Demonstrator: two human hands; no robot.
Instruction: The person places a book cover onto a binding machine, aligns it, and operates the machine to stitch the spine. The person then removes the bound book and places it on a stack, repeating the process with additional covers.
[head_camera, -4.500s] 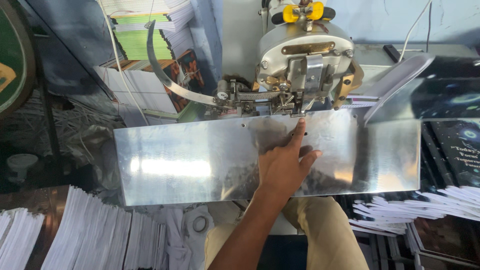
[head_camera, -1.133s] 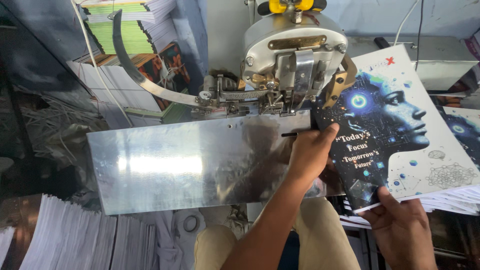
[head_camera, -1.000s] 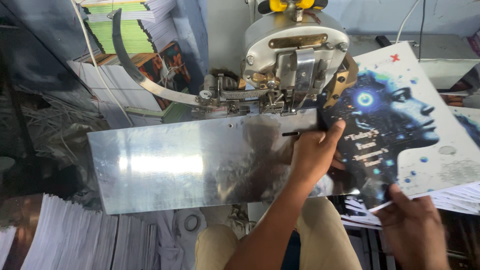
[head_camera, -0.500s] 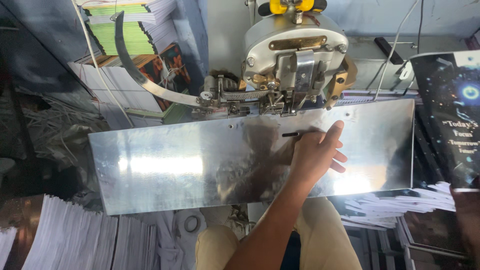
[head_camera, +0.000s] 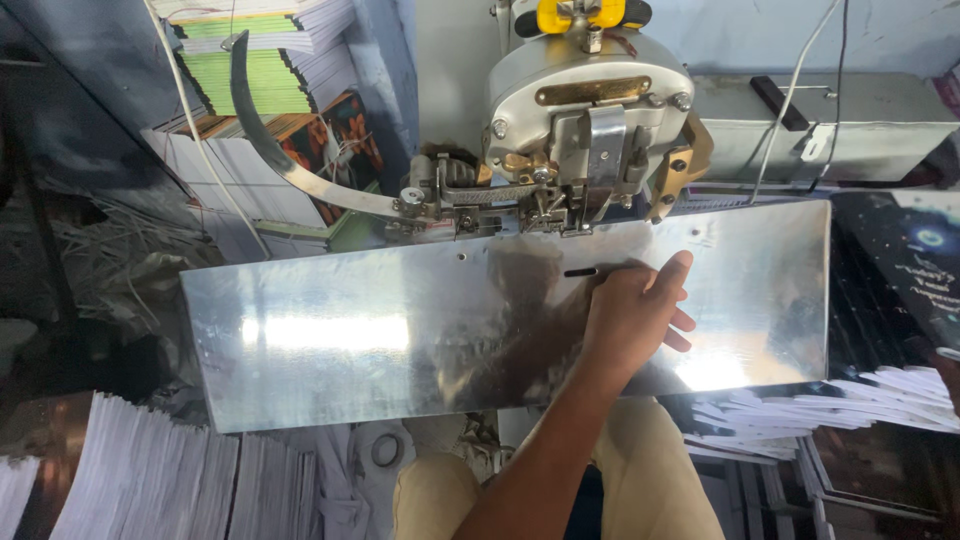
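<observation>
- A shiny steel bench (head_camera: 330, 335) runs wide across the front of the stitching machine, tilted slightly up to the right.
- One hand (head_camera: 630, 310) lies flat on it, fingers (head_camera: 672, 275) spread beside a small dark slot (head_camera: 580, 271).
- Stacks of white paper (head_camera: 160, 480) sit below its left edge.
- Fanned booklets (head_camera: 880, 395) lie under its right end.
</observation>
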